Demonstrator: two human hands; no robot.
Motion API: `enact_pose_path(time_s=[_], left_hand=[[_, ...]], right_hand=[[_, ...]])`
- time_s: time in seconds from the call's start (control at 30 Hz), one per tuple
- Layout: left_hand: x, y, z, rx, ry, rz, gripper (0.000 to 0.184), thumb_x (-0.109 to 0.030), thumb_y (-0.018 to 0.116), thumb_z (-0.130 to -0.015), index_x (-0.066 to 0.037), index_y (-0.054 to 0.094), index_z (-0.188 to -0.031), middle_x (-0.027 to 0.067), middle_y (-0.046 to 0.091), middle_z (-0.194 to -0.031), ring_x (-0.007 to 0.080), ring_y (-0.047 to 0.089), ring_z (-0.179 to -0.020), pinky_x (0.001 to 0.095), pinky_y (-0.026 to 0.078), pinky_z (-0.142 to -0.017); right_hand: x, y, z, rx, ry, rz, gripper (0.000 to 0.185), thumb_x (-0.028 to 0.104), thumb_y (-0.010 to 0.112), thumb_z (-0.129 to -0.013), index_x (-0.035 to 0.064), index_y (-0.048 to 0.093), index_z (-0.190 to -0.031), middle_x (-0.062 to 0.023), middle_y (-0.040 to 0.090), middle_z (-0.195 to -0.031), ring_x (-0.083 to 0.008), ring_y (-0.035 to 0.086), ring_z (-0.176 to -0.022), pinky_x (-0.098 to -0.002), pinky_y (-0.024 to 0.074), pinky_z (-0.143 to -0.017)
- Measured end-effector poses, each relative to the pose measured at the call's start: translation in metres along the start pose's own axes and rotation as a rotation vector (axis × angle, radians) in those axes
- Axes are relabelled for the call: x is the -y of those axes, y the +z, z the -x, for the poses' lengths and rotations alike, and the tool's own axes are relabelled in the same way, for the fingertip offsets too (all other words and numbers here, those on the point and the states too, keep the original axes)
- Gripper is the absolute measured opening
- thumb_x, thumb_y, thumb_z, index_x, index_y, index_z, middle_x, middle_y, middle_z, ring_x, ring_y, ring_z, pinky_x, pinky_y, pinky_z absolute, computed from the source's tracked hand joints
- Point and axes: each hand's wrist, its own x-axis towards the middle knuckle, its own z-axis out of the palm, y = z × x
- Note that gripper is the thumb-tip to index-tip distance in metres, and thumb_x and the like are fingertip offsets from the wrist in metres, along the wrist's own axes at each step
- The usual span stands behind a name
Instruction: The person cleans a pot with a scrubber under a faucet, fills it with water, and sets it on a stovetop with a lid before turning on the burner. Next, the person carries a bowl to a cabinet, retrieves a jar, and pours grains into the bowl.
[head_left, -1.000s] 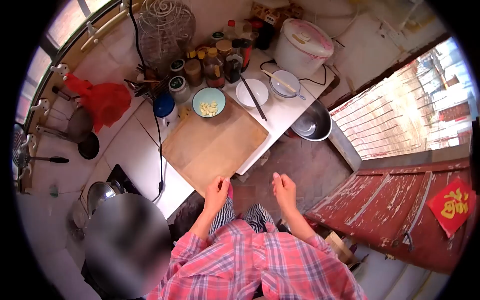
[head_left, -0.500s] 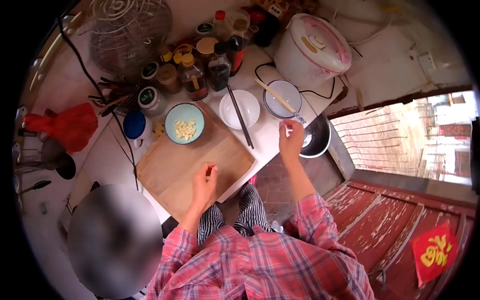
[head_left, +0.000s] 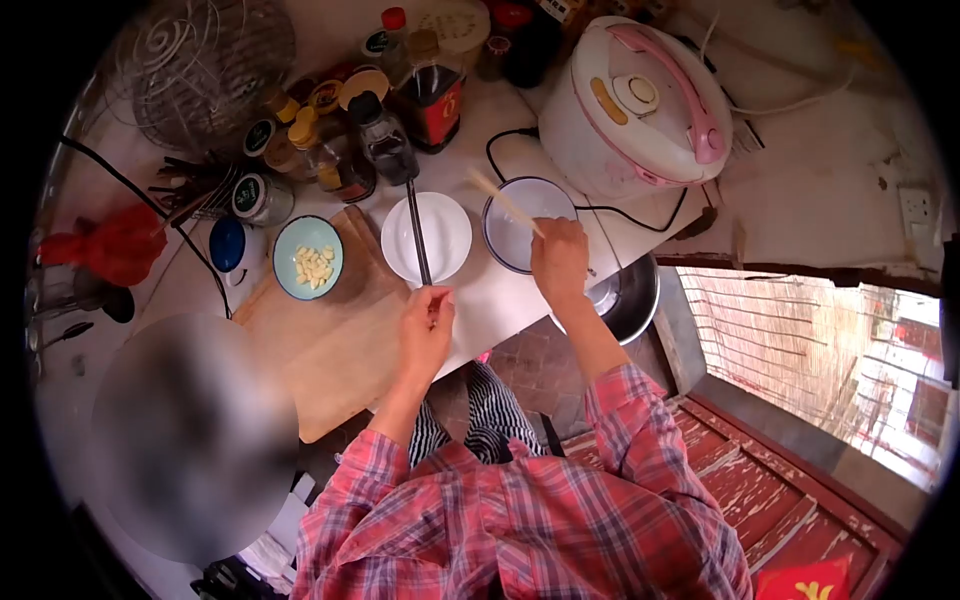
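Note:
My right hand (head_left: 560, 262) is closed on a light wooden utensil (head_left: 508, 204), which slants over a blue-rimmed bowl (head_left: 508, 243). My left hand (head_left: 427, 325) has its fingers pressed together at the lower end of the dark chopsticks (head_left: 416, 235); whether it grips them is hard to tell. Those chopsticks lie across a white bowl (head_left: 449, 238). To the left, a light green bowl (head_left: 290, 243) with peeled garlic cloves (head_left: 314, 266) stands at the upper edge of a wooden cutting board (head_left: 320, 345).
A white and pink rice cooker (head_left: 610, 130) stands behind the bowls, its black cord on the counter. Sauce bottles (head_left: 388, 145) and jars line the back. A metal basin (head_left: 640, 300) sits below the counter's right edge. A red door (head_left: 740, 480) is at lower right.
The view has shifted toward the bowls. My right hand has reached the blue-rimmed bowl and taken hold of the wooden utensil. My left hand has moved from over the board to the chopsticks' end.

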Motion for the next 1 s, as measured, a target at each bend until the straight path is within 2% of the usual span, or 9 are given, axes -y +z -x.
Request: enact_pose_path(time_s=[0.07, 0.13, 0.2, 0.27, 0.3, 0.4, 0.57, 0.73, 1.0], left_hand=[[-0.003, 0.003, -0.002, -0.111, -0.040, -0.018, 0.018, -0.010, 0.058, -0.087, 0.000, 0.058, -0.102, 0.0104, 0.057, -0.088, 0.0162, 0.058, -0.075, 0.0271, 0.048, -0.066], [-0.004, 0.001, -0.009, -0.213, -0.079, -0.033, 0.020, -0.009, 0.059, -0.086, 0.000, 0.056, -0.104, 0.0109, 0.055, -0.091, 0.0172, 0.058, -0.078, 0.0277, 0.048, -0.068], [-0.001, -0.008, -0.022, -0.455, 0.105, -0.360, 0.030, -0.007, 0.059, -0.085, 0.001, 0.053, -0.113, 0.0121, 0.052, -0.098, 0.0200, 0.057, -0.082, 0.0294, 0.048, -0.074], [0.012, -0.010, -0.037, -0.487, 0.095, -0.285, 0.033, -0.007, 0.059, -0.085, 0.002, 0.051, -0.116, 0.0131, 0.052, -0.101, 0.0212, 0.057, -0.084, 0.0301, 0.048, -0.076], [0.020, -0.012, -0.044, -0.516, 0.085, -0.211, 0.036, -0.006, 0.059, -0.084, 0.003, 0.050, -0.119, 0.0140, 0.052, -0.104, 0.0224, 0.058, -0.085, 0.0308, 0.048, -0.078], [0.036, -0.019, -0.056, -0.348, -0.078, -0.209, 0.042, -0.006, 0.059, -0.084, 0.004, 0.047, -0.123, 0.0151, 0.053, -0.109, 0.0226, 0.059, -0.089, 0.0316, 0.048, -0.079], [0.031, -0.011, -0.067, -0.274, -0.156, -0.153, 0.046, -0.008, 0.060, -0.083, 0.005, 0.046, -0.125, 0.0162, 0.053, -0.112, 0.0211, 0.059, -0.092, 0.0312, 0.049, -0.080], [0.027, -0.003, -0.070, -0.260, -0.150, -0.154, 0.049, -0.011, 0.062, -0.083, 0.003, 0.046, -0.127, 0.0156, 0.053, -0.114, 0.0213, 0.058, -0.095, 0.0313, 0.049, -0.079], [-0.008, -0.004, -0.042, -0.280, 0.004, -0.074, 0.039, -0.011, 0.059, -0.086, -0.001, 0.051, -0.123, 0.0138, 0.052, -0.116, 0.0195, 0.053, -0.103, 0.0296, 0.048, -0.079]], right_hand=[[-0.005, -0.011, -0.005, -0.061, 0.025, -0.048, 0.019, 0.013, 0.059, -0.079, 0.0089, 0.058, -0.098, -0.0118, 0.059, -0.087, -0.0314, 0.055, -0.084, -0.0431, 0.0441, -0.071], [-0.016, -0.031, -0.002, -0.011, 0.203, -0.074, 0.017, 0.012, 0.054, -0.082, 0.0071, 0.054, -0.098, -0.0133, 0.058, -0.087, -0.0340, 0.058, -0.076, -0.0459, 0.0457, -0.061], [-0.033, -0.036, 0.007, -0.023, 0.234, -0.089, 0.022, 0.019, 0.055, -0.085, 0.0059, 0.052, -0.102, -0.0137, 0.060, -0.081, -0.0336, 0.061, -0.070, -0.0465, 0.0462, -0.058], [-0.041, -0.042, 0.012, 0.104, 0.471, -0.176, 0.033, 0.032, 0.056, -0.087, 0.0058, 0.051, -0.106, -0.0142, 0.061, -0.072, -0.0341, 0.062, -0.066, -0.0455, 0.0472, -0.059], [-0.046, -0.036, 0.016, 0.151, 0.521, -0.201, 0.047, 0.042, 0.060, -0.084, 0.0058, 0.050, -0.112, -0.0141, 0.062, -0.065, -0.0339, 0.063, -0.066, -0.0443, 0.0482, -0.060], [-0.037, -0.023, 0.019, 0.191, 0.538, -0.293, 0.054, 0.043, 0.061, -0.082, 0.0049, 0.048, -0.118, -0.0146, 0.063, -0.067, -0.0354, 0.063, -0.066, -0.0442, 0.0487, -0.061], [-0.037, -0.007, 0.014, 0.135, 0.452, -0.200, 0.050, 0.029, 0.057, -0.082, 0.0058, 0.044, -0.124, -0.0193, 0.063, -0.068, -0.0388, 0.063, -0.067, -0.0472, 0.0495, -0.062], [-0.035, -0.028, 0.006, 0.304, 0.461, 0.027, 0.054, 0.017, 0.057, -0.079, 0.0057, 0.040, -0.129, -0.0235, 0.063, -0.073, -0.0423, 0.062, -0.069, -0.0506, 0.0496, -0.066], [-0.044, -0.046, 0.017, 0.176, 0.353, -0.186, 0.054, 0.011, 0.055, -0.080, 0.0059, 0.039, -0.132, -0.0218, 0.062, -0.072, -0.0396, 0.062, -0.069, -0.0465, 0.0491, -0.064]])
